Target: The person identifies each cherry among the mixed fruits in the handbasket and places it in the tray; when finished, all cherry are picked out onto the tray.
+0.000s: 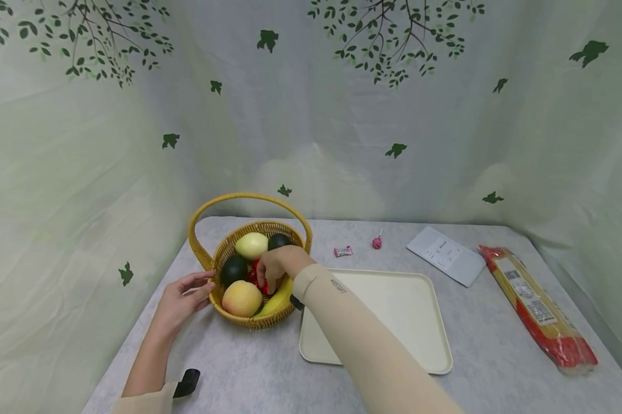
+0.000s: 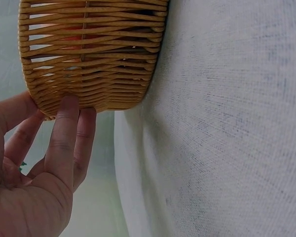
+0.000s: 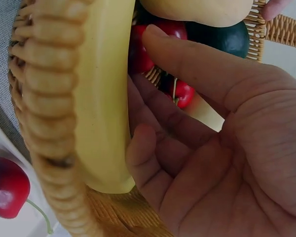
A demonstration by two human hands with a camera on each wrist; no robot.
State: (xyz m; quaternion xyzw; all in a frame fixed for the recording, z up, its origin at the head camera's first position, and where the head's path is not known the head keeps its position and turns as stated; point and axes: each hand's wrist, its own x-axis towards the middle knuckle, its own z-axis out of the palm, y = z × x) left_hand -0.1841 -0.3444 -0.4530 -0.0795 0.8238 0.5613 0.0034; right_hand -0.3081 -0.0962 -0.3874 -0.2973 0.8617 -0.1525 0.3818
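A wicker basket (image 1: 256, 323) with a tall handle holds a banana (image 3: 101, 98), a peach (image 1: 242, 298), a pale yellow fruit (image 1: 251, 246), dark green rounded fruits (image 1: 234, 271) and red cherries (image 3: 183, 94). Reaching down inside it, my right hand (image 1: 280, 265) has its thumb and fingers around a cherry (image 3: 139, 51) beside the banana. My left hand (image 1: 185, 299) touches the basket's left side near the handle base, its fairly straight fingers against the woven wall in the left wrist view. Another cherry (image 3: 9, 187) lies outside the basket, in the right wrist view.
A cream tray (image 1: 388, 316) lies right of the basket, partly under my right forearm. Behind it are a wrapped candy (image 1: 343, 251) and a lollipop (image 1: 376, 242). Farther right lie a grey-white booklet (image 1: 445, 256) and a long red-and-yellow packet (image 1: 538, 307). Fabric walls enclose the table.
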